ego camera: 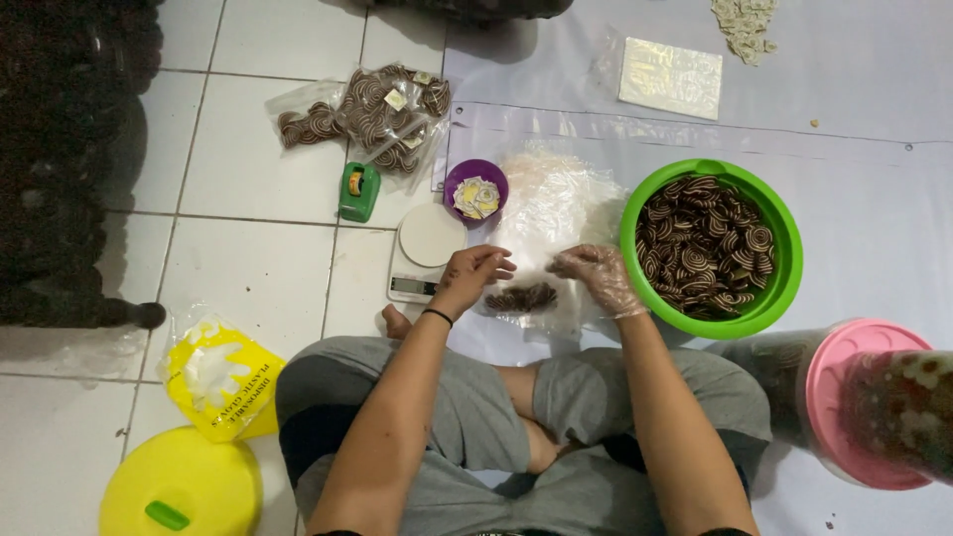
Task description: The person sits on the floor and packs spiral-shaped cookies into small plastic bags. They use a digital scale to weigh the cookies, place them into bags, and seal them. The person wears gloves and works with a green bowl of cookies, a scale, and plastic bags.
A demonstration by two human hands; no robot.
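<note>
Bag (531, 283) of striped cookies lies just below both sets of fingertips, long axis left-right; bare left hand (475, 276) and gloved right hand (599, 276) each pinch its top edge, equally near

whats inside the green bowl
The green bowl holds a heap of round brown-and-cream swirl cookies, piled near the rim. Only the top layer shows; the bowl's bottom and whatever lies under the pile are covered.
</note>
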